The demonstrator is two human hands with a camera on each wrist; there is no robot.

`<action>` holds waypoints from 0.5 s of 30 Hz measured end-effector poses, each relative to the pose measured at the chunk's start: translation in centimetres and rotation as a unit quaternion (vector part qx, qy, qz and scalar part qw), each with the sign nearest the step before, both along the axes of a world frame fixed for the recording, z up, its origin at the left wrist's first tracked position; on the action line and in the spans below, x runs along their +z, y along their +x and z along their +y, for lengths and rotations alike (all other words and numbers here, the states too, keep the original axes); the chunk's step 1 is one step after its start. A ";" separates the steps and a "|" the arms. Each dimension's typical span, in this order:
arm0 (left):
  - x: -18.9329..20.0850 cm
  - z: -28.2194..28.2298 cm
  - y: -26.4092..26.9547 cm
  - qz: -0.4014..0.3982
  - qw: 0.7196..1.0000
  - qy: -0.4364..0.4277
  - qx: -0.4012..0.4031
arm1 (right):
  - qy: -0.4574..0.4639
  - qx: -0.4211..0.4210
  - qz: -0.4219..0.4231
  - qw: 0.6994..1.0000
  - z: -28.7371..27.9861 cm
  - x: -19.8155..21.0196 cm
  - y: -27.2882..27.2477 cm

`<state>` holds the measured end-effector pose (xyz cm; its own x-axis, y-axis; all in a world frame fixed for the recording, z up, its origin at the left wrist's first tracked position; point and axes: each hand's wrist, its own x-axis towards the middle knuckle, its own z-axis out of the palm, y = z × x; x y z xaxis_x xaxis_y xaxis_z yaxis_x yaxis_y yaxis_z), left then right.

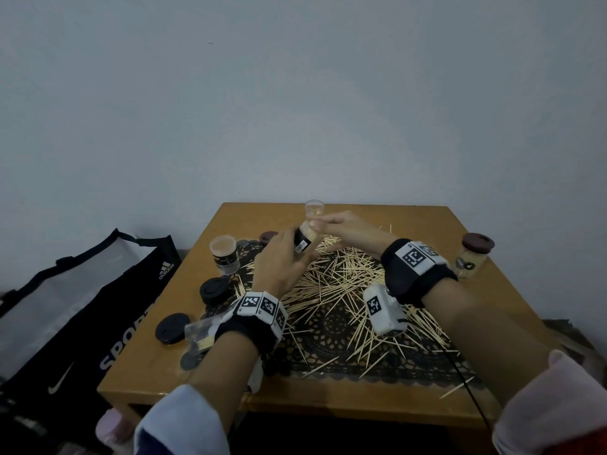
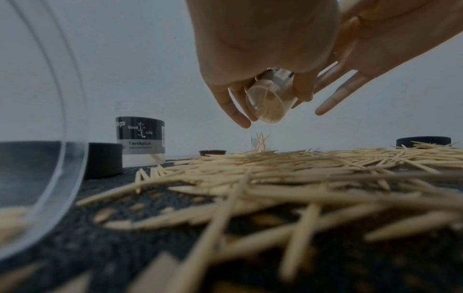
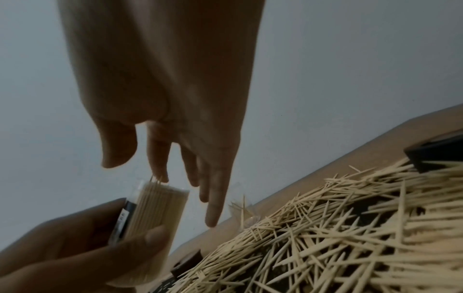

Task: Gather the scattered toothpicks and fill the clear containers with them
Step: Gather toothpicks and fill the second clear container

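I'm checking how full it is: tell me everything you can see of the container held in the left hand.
The held container is a clear plastic cylinder with a black and white label, packed tight with pale wooden toothpicks up to its open mouth, no lid on. It is lifted off the table and tilted. The left hand grips its lower half; the right hand's fingers touch the toothpick tips at the mouth.
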<state>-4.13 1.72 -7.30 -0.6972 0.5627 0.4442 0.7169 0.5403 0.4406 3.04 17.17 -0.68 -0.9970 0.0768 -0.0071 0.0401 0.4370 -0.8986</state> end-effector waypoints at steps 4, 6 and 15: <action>0.0 0.1 0.1 0.007 1.000 -0.001 -0.024 | -0.035 -0.034 0.013 0.999 0.2 0.0 0.1; -0.1 0.0 0.1 0.022 0.999 -0.001 -0.039 | -0.041 -0.059 0.020 0.997 0.1 0.2 0.1; -0.1 -0.3 0.2 0.038 0.998 0.003 -0.053 | -0.061 -0.126 -0.004 0.990 0.5 -0.5 0.3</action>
